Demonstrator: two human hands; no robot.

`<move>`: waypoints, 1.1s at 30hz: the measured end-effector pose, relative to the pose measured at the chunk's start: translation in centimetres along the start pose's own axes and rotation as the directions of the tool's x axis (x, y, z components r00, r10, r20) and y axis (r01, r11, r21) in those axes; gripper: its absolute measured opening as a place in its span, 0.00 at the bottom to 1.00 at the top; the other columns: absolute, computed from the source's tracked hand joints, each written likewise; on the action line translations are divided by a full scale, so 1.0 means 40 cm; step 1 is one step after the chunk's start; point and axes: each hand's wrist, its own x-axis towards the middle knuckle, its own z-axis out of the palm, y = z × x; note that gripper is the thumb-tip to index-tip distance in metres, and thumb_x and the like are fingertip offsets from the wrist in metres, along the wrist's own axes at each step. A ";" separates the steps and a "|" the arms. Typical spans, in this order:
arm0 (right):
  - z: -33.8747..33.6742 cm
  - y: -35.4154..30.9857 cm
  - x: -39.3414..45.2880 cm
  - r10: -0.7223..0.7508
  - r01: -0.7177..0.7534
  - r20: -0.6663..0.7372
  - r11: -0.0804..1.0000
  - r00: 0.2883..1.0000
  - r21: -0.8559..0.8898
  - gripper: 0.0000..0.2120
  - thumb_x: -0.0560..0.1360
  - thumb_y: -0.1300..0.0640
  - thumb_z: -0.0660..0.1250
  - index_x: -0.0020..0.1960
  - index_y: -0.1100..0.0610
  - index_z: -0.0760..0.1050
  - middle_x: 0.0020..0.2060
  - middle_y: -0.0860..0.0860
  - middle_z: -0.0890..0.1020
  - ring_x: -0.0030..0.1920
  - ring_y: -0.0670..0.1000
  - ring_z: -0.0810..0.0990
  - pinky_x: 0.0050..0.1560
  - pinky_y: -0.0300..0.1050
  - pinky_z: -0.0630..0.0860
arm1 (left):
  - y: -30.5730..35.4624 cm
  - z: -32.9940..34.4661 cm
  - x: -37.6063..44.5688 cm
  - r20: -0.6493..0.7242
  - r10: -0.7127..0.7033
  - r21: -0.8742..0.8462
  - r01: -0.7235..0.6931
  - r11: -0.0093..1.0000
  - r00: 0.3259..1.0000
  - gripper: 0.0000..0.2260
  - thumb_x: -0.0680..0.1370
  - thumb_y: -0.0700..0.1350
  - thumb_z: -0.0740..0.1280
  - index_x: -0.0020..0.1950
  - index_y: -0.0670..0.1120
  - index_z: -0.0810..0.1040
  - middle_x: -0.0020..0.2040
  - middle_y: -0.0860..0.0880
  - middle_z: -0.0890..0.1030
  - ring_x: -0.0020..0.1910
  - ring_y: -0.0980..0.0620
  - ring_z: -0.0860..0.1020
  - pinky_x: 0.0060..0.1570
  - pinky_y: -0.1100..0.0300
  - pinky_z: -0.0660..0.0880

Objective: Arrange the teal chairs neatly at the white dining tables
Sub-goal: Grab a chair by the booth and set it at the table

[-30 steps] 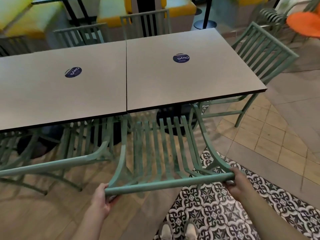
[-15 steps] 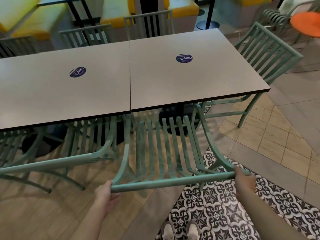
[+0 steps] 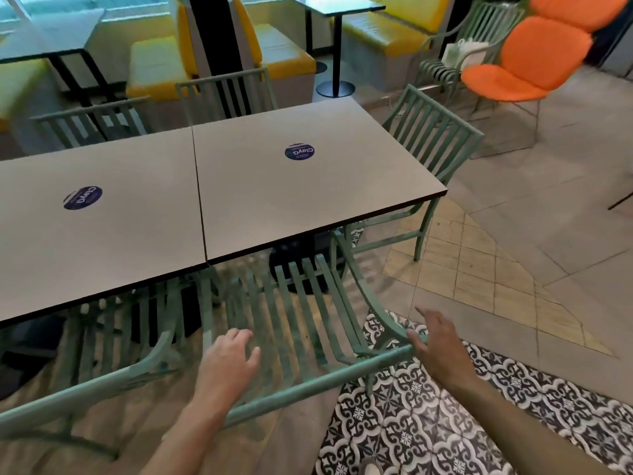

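Two white tables (image 3: 342, 200) stand joined end to end, each with a blue round sticker. The nearest teal chair (image 3: 318, 382) has its slatted seat tucked under the right table, its top rail facing me. My left hand (image 3: 229, 361) hovers over the left part of that rail with relaxed fingers, holding nothing. Fingers spread, my right hand (image 3: 435, 344) is at the rail's right end with the thumb beside it. A second teal chair (image 3: 85, 389) is tucked in to the left. Another one (image 3: 435, 138) stands at the table's right end, and two more (image 3: 226, 94) line the far side.
An orange cushioned chair (image 3: 524, 63) and a further teal chair (image 3: 455, 56) stand at the back right. Yellow benches (image 3: 219, 63) and a dark pedestal table (image 3: 337, 87) lie behind the tables. Patterned black-and-white tiles (image 3: 428, 423) are underfoot.
Both hands have let go of the chair's top rail and opened. The view has shifted up and left, and the chair sits further under the table.
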 end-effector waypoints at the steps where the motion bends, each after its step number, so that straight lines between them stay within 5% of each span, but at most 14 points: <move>1: -0.019 0.008 0.009 -0.026 0.026 0.004 0.999 1.000 -0.019 0.26 0.77 0.49 0.64 0.73 0.51 0.62 0.68 0.51 0.69 0.67 0.49 0.67 0.66 0.49 0.67 | 0.038 -0.002 0.016 0.015 0.063 0.038 -0.063 0.997 0.998 0.18 0.80 0.54 0.60 0.68 0.50 0.73 0.63 0.53 0.76 0.61 0.54 0.74 0.61 0.58 0.70; 6: -0.135 0.045 0.103 -0.145 0.144 -0.005 0.986 0.989 -0.081 0.31 0.76 0.45 0.65 0.75 0.52 0.58 0.71 0.50 0.67 0.70 0.50 0.65 0.68 0.46 0.63 | 0.236 -0.040 0.097 0.065 0.326 0.220 -0.333 0.917 0.943 0.17 0.80 0.55 0.57 0.67 0.51 0.73 0.62 0.53 0.75 0.63 0.53 0.73 0.65 0.57 0.66; 11: -0.227 0.164 0.221 -0.175 0.174 -0.010 0.983 0.985 -0.067 0.32 0.76 0.43 0.64 0.75 0.50 0.57 0.72 0.50 0.66 0.70 0.50 0.64 0.68 0.48 0.65 | 0.477 -0.063 0.220 0.091 0.449 0.297 -0.454 0.840 0.889 0.18 0.81 0.55 0.56 0.68 0.52 0.72 0.65 0.53 0.75 0.65 0.52 0.71 0.69 0.55 0.64; 24: -0.668 0.518 0.619 -0.283 0.264 -0.078 0.945 0.956 -0.193 0.29 0.79 0.46 0.60 0.77 0.51 0.56 0.75 0.50 0.62 0.74 0.51 0.59 0.73 0.45 0.56 | 1.203 0.032 0.553 0.086 0.446 0.339 -0.447 0.828 0.891 0.20 0.80 0.57 0.55 0.69 0.51 0.70 0.64 0.51 0.74 0.62 0.49 0.72 0.62 0.53 0.67; 33: -0.812 0.635 1.029 -0.356 0.353 0.041 0.893 0.934 -0.280 0.31 0.79 0.40 0.57 0.78 0.46 0.51 0.77 0.47 0.57 0.76 0.50 0.54 0.73 0.44 0.51 | 1.500 0.108 0.884 0.070 0.466 0.287 -0.465 0.837 0.882 0.19 0.80 0.56 0.56 0.67 0.50 0.70 0.63 0.50 0.75 0.58 0.48 0.74 0.56 0.53 0.70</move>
